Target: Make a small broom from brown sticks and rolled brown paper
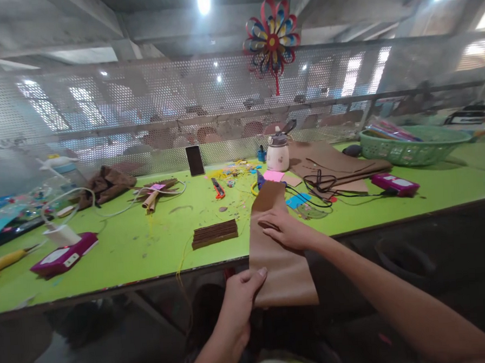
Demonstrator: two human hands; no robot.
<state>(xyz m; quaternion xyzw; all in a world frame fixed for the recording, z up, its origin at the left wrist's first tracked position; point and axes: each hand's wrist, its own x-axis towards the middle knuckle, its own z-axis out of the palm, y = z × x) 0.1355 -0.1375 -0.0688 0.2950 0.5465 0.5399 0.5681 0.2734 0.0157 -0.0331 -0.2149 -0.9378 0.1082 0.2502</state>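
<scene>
A long strip of brown paper (pixel 282 279) hangs over the front edge of the green table, its far end lying on the tabletop. My left hand (pixel 245 292) pinches the strip's left edge near the lower end, thumb on top. Across the upper part lies my right hand (pixel 285 229), its fingers stretched out on the paper's surface. To the left of the strip sits a stack of narrow folded brown paper (pixel 215 234). An orange-and-black utility knife (pixel 217 188) rests farther back, touched by neither hand.
Purple power strips (pixel 65 256) lie at left and right, with cables on the table. Behind the strip stand a white bottle (pixel 277 153) and a phone (pixel 195 160). A green basket (pixel 415 146) and brown sheets (pixel 339 163) occupy the right. A paper flower (pixel 271 42) hangs above.
</scene>
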